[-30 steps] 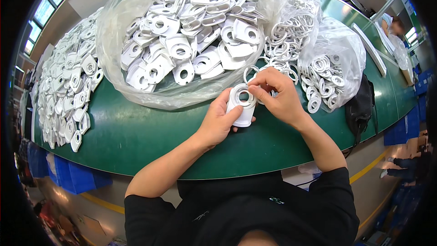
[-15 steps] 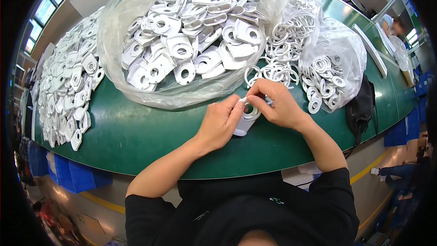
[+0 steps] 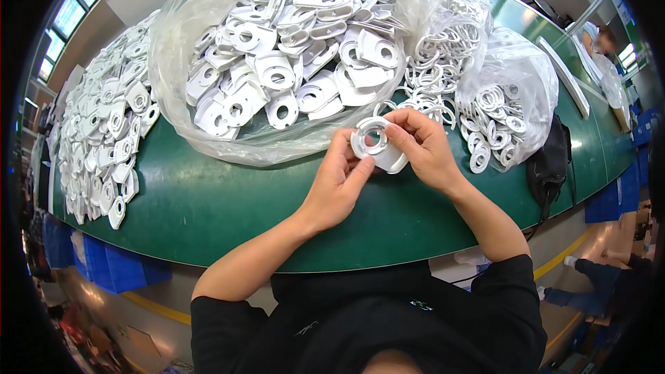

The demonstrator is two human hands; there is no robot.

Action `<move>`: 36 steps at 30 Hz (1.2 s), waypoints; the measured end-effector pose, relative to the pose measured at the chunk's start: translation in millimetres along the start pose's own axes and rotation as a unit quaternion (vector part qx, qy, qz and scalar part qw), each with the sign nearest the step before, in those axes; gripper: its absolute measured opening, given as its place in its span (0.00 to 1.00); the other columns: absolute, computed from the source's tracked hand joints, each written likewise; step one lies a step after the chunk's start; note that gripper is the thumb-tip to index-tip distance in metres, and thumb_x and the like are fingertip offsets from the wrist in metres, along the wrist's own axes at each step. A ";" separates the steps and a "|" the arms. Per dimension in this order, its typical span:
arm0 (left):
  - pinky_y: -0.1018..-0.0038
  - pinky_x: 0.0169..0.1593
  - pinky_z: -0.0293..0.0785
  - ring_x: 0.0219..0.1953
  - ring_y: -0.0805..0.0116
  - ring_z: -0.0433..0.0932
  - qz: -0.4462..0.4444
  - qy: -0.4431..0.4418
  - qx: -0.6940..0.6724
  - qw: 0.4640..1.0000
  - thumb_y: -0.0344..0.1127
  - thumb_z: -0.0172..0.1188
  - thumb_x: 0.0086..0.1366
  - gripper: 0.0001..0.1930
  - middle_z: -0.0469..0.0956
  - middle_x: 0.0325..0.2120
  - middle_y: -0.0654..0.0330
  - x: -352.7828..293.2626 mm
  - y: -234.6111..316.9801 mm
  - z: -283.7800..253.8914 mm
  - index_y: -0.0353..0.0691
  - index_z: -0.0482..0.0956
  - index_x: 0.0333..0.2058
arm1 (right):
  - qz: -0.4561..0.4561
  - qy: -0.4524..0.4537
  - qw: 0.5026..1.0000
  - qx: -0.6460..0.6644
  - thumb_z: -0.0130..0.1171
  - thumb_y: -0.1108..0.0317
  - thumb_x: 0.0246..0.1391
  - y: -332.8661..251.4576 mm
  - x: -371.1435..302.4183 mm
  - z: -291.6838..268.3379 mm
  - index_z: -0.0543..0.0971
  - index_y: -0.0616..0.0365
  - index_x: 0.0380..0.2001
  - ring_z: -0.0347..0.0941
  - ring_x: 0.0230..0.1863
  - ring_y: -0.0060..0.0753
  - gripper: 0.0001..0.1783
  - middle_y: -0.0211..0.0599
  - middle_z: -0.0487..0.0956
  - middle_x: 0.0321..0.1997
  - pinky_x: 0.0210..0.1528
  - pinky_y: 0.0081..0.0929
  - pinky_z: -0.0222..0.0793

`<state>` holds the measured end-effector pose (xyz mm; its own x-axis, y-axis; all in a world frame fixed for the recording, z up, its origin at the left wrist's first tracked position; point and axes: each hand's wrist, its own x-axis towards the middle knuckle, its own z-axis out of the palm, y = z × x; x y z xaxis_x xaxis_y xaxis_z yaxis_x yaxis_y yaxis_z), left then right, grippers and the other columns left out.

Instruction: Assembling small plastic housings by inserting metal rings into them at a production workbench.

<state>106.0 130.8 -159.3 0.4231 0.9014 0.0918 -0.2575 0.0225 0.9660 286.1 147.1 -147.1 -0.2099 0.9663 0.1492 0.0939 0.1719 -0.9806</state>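
Observation:
Between my two hands is a white plastic part [image 3: 395, 160] with a round ring-shaped end and a flat tab. It is held up over the green table, its large hole facing me. My left hand [image 3: 337, 176] grips the ring's lower left side, thumb in front and fingers behind. My right hand [image 3: 420, 145] pinches its upper right side between thumb and fingers. Just behind them lie loose white open rings [image 3: 424, 112]. Whether a separate ring sits in the held part I cannot tell.
A large clear bag [image 3: 260, 154] full of similar white parts lies open ahead. More parts are heaped at the left [image 3: 111, 138]. To the right are a smaller bag of round white pieces [image 3: 490, 121], a black pouch [image 3: 547, 166] and a white strip [image 3: 562, 77] on the green table [image 3: 228, 215].
The white part has been raised and turned, so its ring end now faces up and left. Both hands have shifted their grip around it.

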 end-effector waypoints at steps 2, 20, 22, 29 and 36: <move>0.75 0.50 0.69 0.41 0.76 0.70 -0.007 -0.004 0.002 1.000 0.40 0.41 0.73 0.13 0.71 0.39 0.61 -1.7 2.1 -1.6 0.37 0.65 0.46 | -0.008 0.001 1.000 -0.020 0.53 0.69 0.61 -1.1 -0.8 2.1 0.76 0.64 0.40 0.71 0.35 0.17 0.09 0.29 0.78 0.33 0.38 0.17 0.66; 0.70 0.26 0.60 0.19 0.68 0.65 0.037 0.015 0.306 0.951 0.37 0.47 0.68 0.16 0.68 0.16 0.56 3.4 4.7 -18.6 0.33 0.72 0.25 | -0.075 -0.081 0.982 -0.156 0.56 0.70 0.56 -6.4 -2.3 -2.6 0.78 0.66 0.34 0.71 0.30 0.19 0.08 0.33 0.78 0.28 0.35 0.19 0.67; 0.73 0.25 0.60 0.20 0.74 0.64 0.021 0.028 0.224 0.974 0.39 0.48 0.69 0.13 0.69 0.17 0.58 4.2 -1.0 -17.9 0.35 0.72 0.32 | -0.073 -0.077 0.983 -0.148 0.56 0.71 0.56 -3.5 -2.8 -1.0 0.77 0.66 0.34 0.71 0.31 0.19 0.08 0.32 0.78 0.29 0.35 0.19 0.67; 0.72 0.31 0.70 0.26 0.70 0.76 0.086 0.041 0.183 0.979 0.35 0.57 0.64 0.24 0.75 0.24 0.55 0.6 -8.3 -5.8 0.41 0.57 0.55 | 0.050 -0.009 0.990 0.129 0.57 0.71 0.58 3.2 -4.9 14.3 0.74 0.63 0.35 0.72 0.34 0.14 0.06 0.31 0.78 0.32 0.35 0.12 0.67; 0.66 0.39 0.74 0.37 0.54 0.78 -0.025 -0.025 0.291 0.956 0.30 0.59 0.59 0.30 0.76 0.37 0.47 -3.8 5.3 -3.9 0.39 0.55 0.57 | 0.054 -0.044 0.991 -0.115 0.63 0.71 0.52 0.6 -10.5 10.4 0.75 0.61 0.35 0.71 0.29 0.14 0.09 0.30 0.78 0.31 0.30 0.15 0.67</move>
<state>99.7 129.1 -155.5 0.4670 0.8834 0.0390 0.2852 -0.1922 0.9390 278.3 135.0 -150.6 -0.2699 0.9626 0.0225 0.3386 0.1168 -0.9337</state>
